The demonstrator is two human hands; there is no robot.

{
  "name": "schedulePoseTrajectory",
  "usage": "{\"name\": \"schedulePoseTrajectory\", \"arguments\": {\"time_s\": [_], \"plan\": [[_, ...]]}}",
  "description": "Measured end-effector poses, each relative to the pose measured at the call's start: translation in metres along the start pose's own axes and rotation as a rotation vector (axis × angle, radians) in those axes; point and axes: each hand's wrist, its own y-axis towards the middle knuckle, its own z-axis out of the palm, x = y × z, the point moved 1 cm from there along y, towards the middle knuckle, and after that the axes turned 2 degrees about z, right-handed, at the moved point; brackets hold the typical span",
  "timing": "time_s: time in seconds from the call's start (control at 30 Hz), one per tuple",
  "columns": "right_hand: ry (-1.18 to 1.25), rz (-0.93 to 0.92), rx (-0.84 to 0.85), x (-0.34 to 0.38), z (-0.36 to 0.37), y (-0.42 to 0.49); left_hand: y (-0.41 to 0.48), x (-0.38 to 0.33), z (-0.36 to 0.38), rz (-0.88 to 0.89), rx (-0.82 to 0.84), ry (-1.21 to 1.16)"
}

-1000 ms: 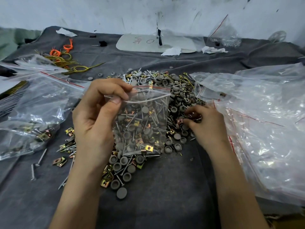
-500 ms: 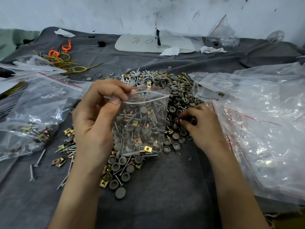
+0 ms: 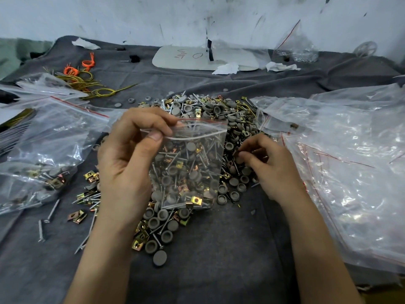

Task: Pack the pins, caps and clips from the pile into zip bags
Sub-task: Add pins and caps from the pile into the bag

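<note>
A pile (image 3: 210, 110) of grey caps, metal pins and brass clips lies on the grey cloth in the middle. My left hand (image 3: 129, 163) pinches the top edge of a small clear zip bag (image 3: 192, 165), held upright over the pile with its mouth open. The bag is partly filled with pins, caps and clips. My right hand (image 3: 267, 165) rests on the pile's right side just beside the bag, fingers curled and pinching small parts. What exactly it holds is hidden by the fingers.
A filled zip bag (image 3: 43, 154) lies at the left, with loose pins and clips (image 3: 83, 207) beside it. A stack of empty zip bags (image 3: 341, 163) covers the right. Yellow and orange wire ties (image 3: 85, 82) and a white board (image 3: 203, 58) lie at the back.
My right hand has shifted slightly up and right on the pile while its fingers close on small parts. The left hand and the bag have stayed put.
</note>
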Motion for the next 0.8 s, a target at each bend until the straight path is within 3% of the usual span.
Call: {"name": "schedulePoseTrajectory", "arguments": {"time_s": [0.07, 0.17, 0.33, 0.4, 0.57, 0.8], "plan": [[0.136, -0.019, -0.023, 0.007, -0.003, -0.003, 0.0, -0.002, 0.001, 0.009, 0.008, 0.059], [0.321, -0.092, -0.014, 0.022, -0.009, -0.008, -0.001, -0.005, 0.004, 0.094, 0.011, 0.337], [0.685, -0.159, 0.1, 0.048, -0.013, -0.016, -0.001, -0.007, 0.01, 0.247, -0.002, 0.549], [0.707, -0.127, 0.128, 0.053, -0.011, -0.019, -0.002, -0.007, 0.012, 0.304, 0.058, 0.575], [0.63, -0.118, 0.159, 0.062, -0.001, -0.025, 0.0, -0.012, 0.016, 0.253, 0.249, 0.536], [0.716, -0.084, 0.261, 0.066, 0.003, -0.028, -0.001, -0.012, 0.016, 0.237, 0.229, 0.455]]}}
